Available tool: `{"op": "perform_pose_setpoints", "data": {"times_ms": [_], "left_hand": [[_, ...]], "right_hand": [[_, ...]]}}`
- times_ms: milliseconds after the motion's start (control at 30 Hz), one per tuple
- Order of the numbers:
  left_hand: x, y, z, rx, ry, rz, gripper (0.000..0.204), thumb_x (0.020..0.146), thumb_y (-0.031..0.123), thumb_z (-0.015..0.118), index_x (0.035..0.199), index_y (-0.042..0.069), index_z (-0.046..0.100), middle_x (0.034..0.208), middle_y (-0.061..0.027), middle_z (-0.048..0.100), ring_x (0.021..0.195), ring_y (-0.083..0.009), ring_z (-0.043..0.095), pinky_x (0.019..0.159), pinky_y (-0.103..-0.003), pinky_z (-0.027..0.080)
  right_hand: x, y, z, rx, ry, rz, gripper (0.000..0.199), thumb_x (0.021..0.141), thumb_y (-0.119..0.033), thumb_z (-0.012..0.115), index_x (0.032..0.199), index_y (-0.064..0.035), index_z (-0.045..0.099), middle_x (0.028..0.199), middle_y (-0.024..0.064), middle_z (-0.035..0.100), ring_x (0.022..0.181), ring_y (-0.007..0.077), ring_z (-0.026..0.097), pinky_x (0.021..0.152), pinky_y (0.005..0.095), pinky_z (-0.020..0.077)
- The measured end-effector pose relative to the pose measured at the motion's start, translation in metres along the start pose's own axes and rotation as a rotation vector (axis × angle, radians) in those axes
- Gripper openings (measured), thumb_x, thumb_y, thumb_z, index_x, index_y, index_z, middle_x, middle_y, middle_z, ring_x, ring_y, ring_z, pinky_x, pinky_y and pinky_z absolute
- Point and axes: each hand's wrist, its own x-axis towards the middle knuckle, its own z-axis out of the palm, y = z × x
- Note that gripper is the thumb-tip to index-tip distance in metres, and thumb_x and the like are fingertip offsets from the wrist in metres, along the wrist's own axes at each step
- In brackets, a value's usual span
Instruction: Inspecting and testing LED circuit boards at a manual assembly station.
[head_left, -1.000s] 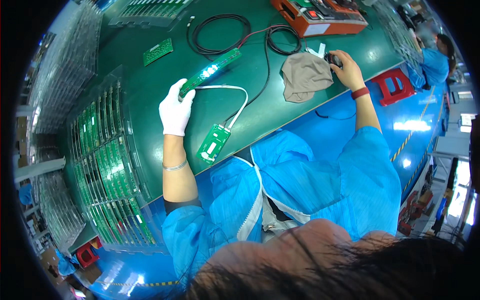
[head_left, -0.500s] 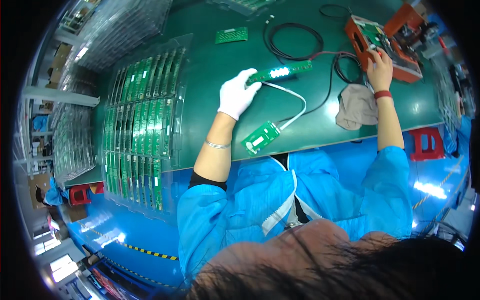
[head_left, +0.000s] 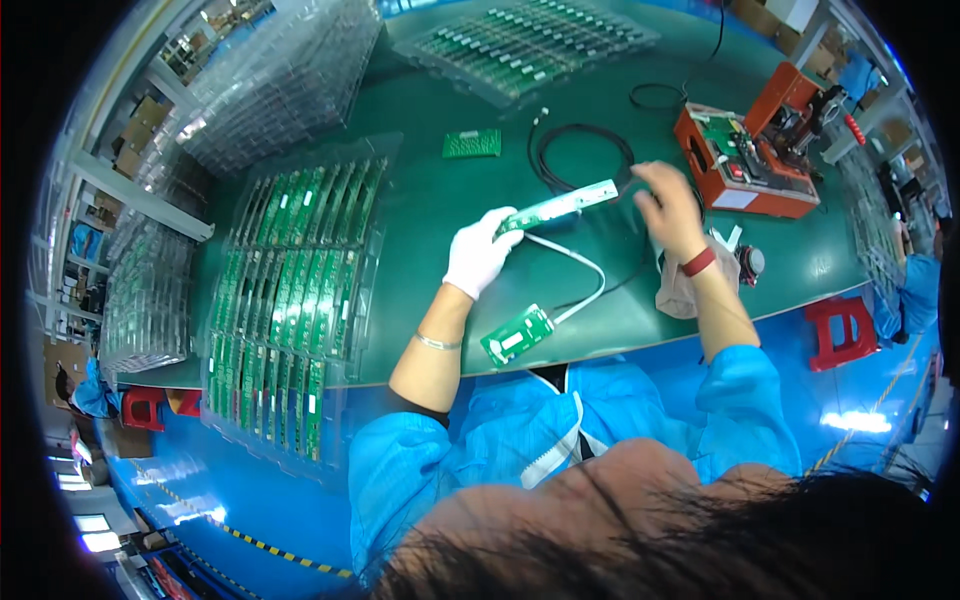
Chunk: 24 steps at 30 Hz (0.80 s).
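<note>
The right hand has left the orange fixture and now hovers, grip loosely open, at the far end of the long green board, which the gloved left hand holds clamped above the worktop

White label seen on the small green board at the near table edge, rectangular. White rectangular label on the front of the orange fixture, far right of table. Brown cartons stacked on shelving at far left, blurred. Clear plastic tray packs piled at the table's far left. No screens seen.
</note>
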Motion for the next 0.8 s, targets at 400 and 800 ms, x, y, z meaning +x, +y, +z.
{"op": "perform_pose_setpoints", "data": {"times_ms": [400,800], "left_hand": [[-0.004,0.008,-0.008,0.047,0.032,0.342,0.043,0.081,0.014,0.067,0.123,0.005,0.060,0.097,-0.0082,0.065,0.079,-0.0168,0.060,0.073,-0.028,0.049],[-0.013,0.019,0.009,-0.316,-0.168,0.074,0.058,0.082,0.015,0.067,0.137,0.006,0.050,0.106,-0.0084,0.063,0.085,-0.0177,0.057,0.082,-0.028,0.047]], "right_hand": [[0.022,-0.062,0.027,0.779,-0.133,0.345,0.017,0.093,-0.008,0.052,0.101,-0.0019,0.065,0.072,0.0001,0.058,0.062,0.0072,0.049,0.059,0.0201,0.0419],[0.010,-0.069,0.053,0.870,-0.098,0.415,0.014,0.092,-0.012,0.057,0.086,-0.0024,0.065,0.060,-0.0016,0.054,0.052,0.0070,0.045,0.050,0.0210,0.0351]]}}
